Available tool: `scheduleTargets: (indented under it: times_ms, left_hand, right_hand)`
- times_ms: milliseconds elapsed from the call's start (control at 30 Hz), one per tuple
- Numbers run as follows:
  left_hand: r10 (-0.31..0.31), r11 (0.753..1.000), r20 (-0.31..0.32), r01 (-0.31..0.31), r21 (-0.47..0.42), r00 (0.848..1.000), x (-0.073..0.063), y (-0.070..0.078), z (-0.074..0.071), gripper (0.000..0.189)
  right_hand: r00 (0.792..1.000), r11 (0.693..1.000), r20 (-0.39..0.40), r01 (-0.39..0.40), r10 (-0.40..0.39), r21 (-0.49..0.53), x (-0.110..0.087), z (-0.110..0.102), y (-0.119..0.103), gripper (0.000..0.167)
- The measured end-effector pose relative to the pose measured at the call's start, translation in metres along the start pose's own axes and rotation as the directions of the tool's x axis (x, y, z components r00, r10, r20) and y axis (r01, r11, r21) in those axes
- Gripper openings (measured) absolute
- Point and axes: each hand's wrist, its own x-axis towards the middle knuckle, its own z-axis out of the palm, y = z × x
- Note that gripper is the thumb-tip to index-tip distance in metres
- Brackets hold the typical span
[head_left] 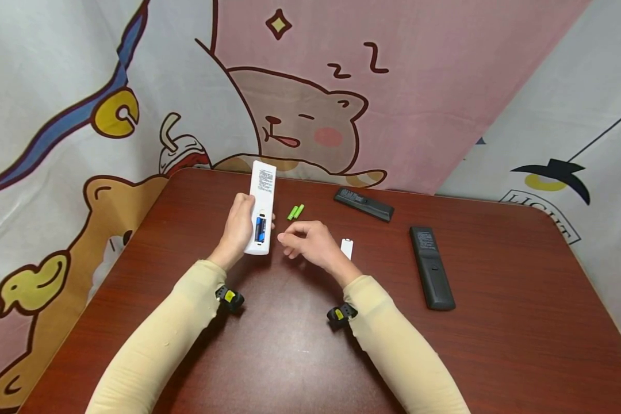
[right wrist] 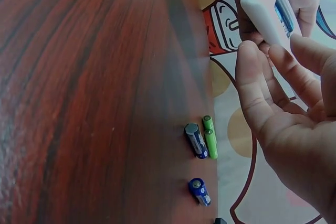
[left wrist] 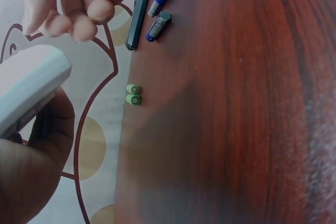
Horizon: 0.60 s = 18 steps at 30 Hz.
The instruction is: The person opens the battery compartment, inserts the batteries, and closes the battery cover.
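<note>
My left hand (head_left: 236, 227) grips a white remote control (head_left: 263, 190), back face up and raised over the table. Its battery compartment lies uncovered, and blue batteries (head_left: 260, 229) sit inside. Just right of the remote, my right hand (head_left: 310, 244) hovers with loosely bent fingers; in the right wrist view nothing shows between them. Two green batteries (head_left: 295, 212) lie on the table beyond the hands. A white battery cover (head_left: 347, 248) is partly hidden behind the right wrist. Two loose blue batteries, one nearer the green pair (right wrist: 196, 141) and another (right wrist: 199, 191), appear in both wrist views.
One black remote (head_left: 364, 204) lies near the table's back edge. Another black remote (head_left: 432, 268) rests farther right, face down. A printed cloth (head_left: 419, 115) hangs behind the brown wooden table (head_left: 512, 322).
</note>
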Motion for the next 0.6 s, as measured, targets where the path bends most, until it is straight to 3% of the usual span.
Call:
scheduleTargets:
  times_ms: [200,600]
  left_hand:
    - [-0.006,1.0,0.0,0.006,-0.018,1.0,0.0,0.0,0.0,0.023]
    - [-0.011,0.999,0.005,0.011,-0.037,1.0,0.001,0.0,0.0,0.022]
  right_hand:
    - [1.0,1.0,-0.006,0.007,-0.006,0.012,-0.002,-0.005,0.002,0.019]
    - [0.998,0.998,-0.056,0.002,-0.006,-0.07,-0.007,-0.022,0.008,0.014]
